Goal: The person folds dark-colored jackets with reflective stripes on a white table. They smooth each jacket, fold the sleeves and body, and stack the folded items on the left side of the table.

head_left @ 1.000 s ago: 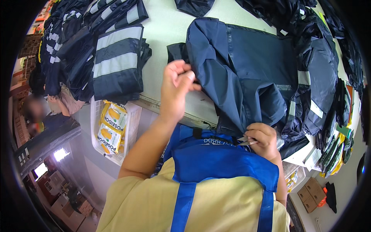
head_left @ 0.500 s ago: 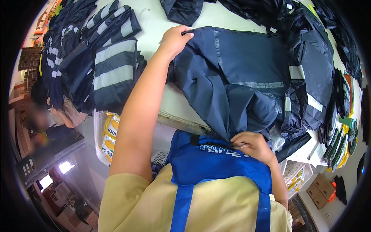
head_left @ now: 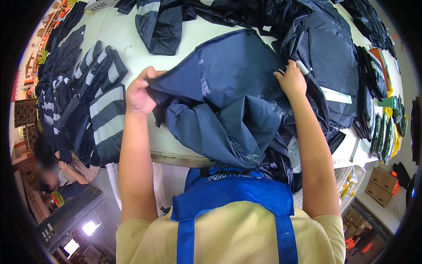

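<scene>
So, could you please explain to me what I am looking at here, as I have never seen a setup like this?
Of course. There is no machine: these are a person's two bare hands. The view comes from the left one of two wide fisheye cameras worn on the head, looking down, so straight edges bend near the rim. At the bottom is the wearer's blue apron.

On the pale table lie dark folded garments at right and a grey-striped garment at left. The left hand holds a corner of dark blue cloth. The right hand is at its right side; whether it grips the cloth is hard to tell.
</scene>
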Motion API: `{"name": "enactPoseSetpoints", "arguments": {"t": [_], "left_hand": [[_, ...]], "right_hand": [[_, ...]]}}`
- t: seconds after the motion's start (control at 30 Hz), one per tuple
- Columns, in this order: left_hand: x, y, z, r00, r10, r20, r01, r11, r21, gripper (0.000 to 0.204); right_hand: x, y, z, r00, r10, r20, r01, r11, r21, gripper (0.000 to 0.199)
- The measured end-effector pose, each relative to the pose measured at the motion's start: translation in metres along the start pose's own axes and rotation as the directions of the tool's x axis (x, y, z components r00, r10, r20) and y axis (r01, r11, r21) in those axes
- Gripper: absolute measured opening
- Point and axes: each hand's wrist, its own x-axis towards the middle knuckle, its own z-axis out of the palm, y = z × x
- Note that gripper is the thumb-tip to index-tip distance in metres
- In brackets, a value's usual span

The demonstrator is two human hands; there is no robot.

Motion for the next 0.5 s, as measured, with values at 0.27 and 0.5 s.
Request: {"name": "enactPoseSetpoints", "arguments": {"t": [0.27, 0.5], "left_hand": [[0.015, -0.025, 0.040, 0.694, 0.415, -0.588, 0.221, 0.655, 0.723, 0.045], [0.044, -0.058, 0.149, 0.996, -0.079, -0.035, 0.080, 0.683, 0.726, 0.037]], "right_hand": [[-0.009, 0.025, -0.019, 0.999, -0.018, 0.035, 0.008, 0.963, 0.268, 0.029], [-0.026, 0.039, -0.014, 0.997, 0.065, 0.049, -0.074, 0.971, 0.225, 0.027]]}}
